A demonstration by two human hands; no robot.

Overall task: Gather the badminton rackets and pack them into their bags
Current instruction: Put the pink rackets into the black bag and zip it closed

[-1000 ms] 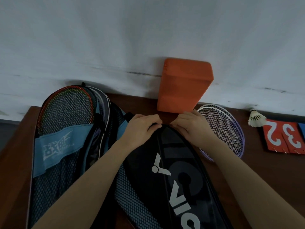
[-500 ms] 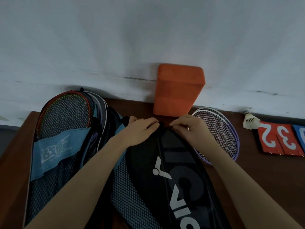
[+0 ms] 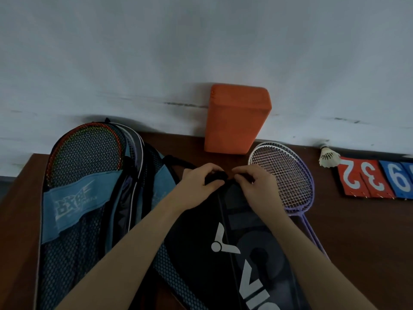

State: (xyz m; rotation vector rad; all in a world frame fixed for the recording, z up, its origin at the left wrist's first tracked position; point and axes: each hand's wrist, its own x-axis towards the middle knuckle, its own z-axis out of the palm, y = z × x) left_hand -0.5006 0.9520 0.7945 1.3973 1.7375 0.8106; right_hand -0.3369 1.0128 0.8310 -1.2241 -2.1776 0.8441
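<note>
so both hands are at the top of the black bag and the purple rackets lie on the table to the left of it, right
Not quite. Both hands, left hand and right hand, do pinch the top of the black bag, but the head view shows the purple rackets lying on the table to its right.
</note>
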